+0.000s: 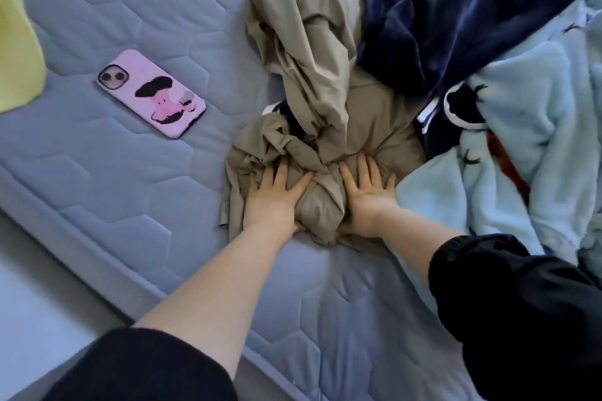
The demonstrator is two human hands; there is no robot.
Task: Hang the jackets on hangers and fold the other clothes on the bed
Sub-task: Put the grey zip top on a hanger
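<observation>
A crumpled khaki garment lies in a heap on the blue quilted mattress, running from the middle up toward the top of the view. My left hand lies flat on its near left part, fingers spread. My right hand rests palm up against its near right part, fingers straight. A bunched fold of the khaki cloth sits between the two hands. A bit of dark clothing shows under the khaki heap.
A phone in a pink case lies on the mattress to the left. A dark blue fleece and a light blue plush blanket pile up on the right. Yellow fabric hangs at the far left. The mattress edge runs along the lower left.
</observation>
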